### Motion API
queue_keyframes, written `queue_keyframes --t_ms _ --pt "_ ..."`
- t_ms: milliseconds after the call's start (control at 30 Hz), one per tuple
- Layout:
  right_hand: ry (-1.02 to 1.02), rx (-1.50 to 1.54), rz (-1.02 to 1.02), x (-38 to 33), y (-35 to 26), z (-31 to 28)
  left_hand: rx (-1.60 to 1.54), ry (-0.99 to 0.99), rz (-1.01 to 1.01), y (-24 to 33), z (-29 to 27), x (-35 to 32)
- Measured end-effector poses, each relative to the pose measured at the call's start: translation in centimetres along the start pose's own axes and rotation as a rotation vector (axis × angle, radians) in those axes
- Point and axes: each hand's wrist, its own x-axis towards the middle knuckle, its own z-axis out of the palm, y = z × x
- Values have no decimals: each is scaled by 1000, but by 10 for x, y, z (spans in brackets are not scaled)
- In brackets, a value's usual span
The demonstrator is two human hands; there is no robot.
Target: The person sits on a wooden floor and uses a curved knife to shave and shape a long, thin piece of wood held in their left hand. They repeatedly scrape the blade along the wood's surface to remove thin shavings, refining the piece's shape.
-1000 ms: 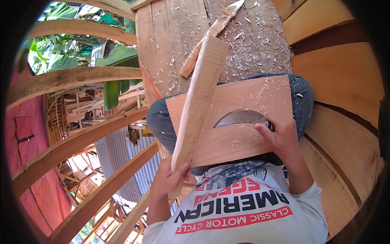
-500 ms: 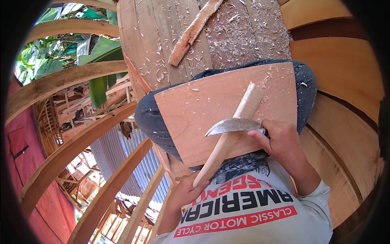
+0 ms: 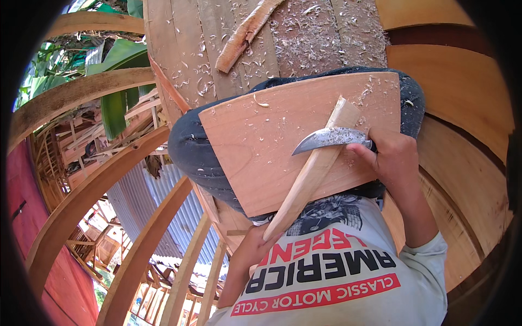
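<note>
My right hand (image 3: 394, 157) is closed round the handle of a knife with a broad curved blade (image 3: 330, 138); the handle is mostly hidden in the fist. The blade lies across the upper part of a pale, squared wooden stick (image 3: 305, 187), its tip pointing left. At the stick's near end, by my shirt, my left hand (image 3: 254, 247) grips it. The stick slants away to the right over a flat wooden board (image 3: 255, 146) resting on my lap. Small shavings are scattered on the board.
Beyond my legs, a plank floor (image 3: 190, 49) is strewn with shavings, and a rough strip of wood (image 3: 244, 41) lies there. Curved wooden ribs (image 3: 138, 250) stand at the left, with corrugated sheets (image 3: 149, 201) below. Wide planks (image 3: 451, 146) rise on the right.
The knife and my right hand have moved away from me along the stick, nearer its far end. My left hand keeps its hold. The whole view has shifted slightly.
</note>
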Motion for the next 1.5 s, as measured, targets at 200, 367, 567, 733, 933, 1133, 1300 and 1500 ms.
queue_keyframes --t_ms 200,367,567,733,933,1133,1300,1500 --pt "100 -81 14 3 6 2 7 -37 -40 3 -5 4" --pt "145 -89 32 6 9 7 -51 -56 -44 1 -5 5" --pt "76 -236 59 12 16 -8 -162 -46 -36 -2 -1 5" --pt "235 -241 291 21 59 -4 -207 -67 -55 -12 2 2" --pt "177 75 295 3 17 -59 -198 -34 -19 -20 0 4" --pt "-74 41 1 -22 -28 0 -159 -61 -141 12 -3 1" --pt "16 -23 -86 -8 -18 14 -174 -43 -122 5 -2 2" --pt "77 -213 -142 8 4 9 -267 -22 -86 -3 6 5"
